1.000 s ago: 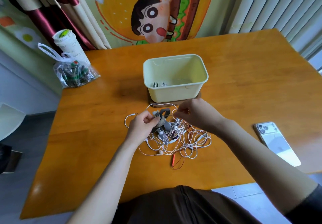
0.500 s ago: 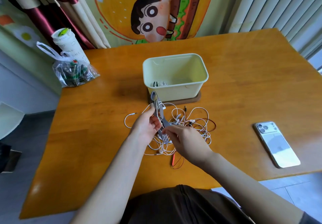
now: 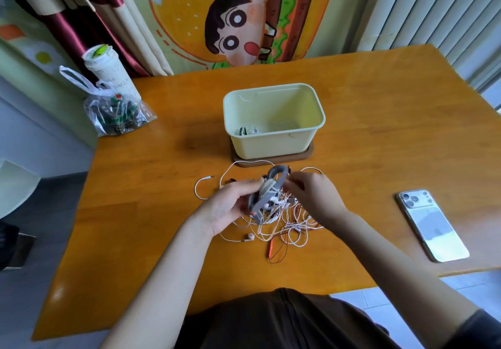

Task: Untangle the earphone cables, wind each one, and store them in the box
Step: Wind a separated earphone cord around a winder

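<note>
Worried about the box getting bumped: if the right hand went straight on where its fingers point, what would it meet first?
Likely the grey cable held in the left hand, not the box; depth is unclear.

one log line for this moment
phase: untangling | left hand: holds grey cable | right hand: pinches tangle | box: earphones inside

Before me: cable tangle on table. At its 12 o'clock, box on mat, wound earphone in box. Phone at 3 o'clock, bag at 10 o'clock.
</note>
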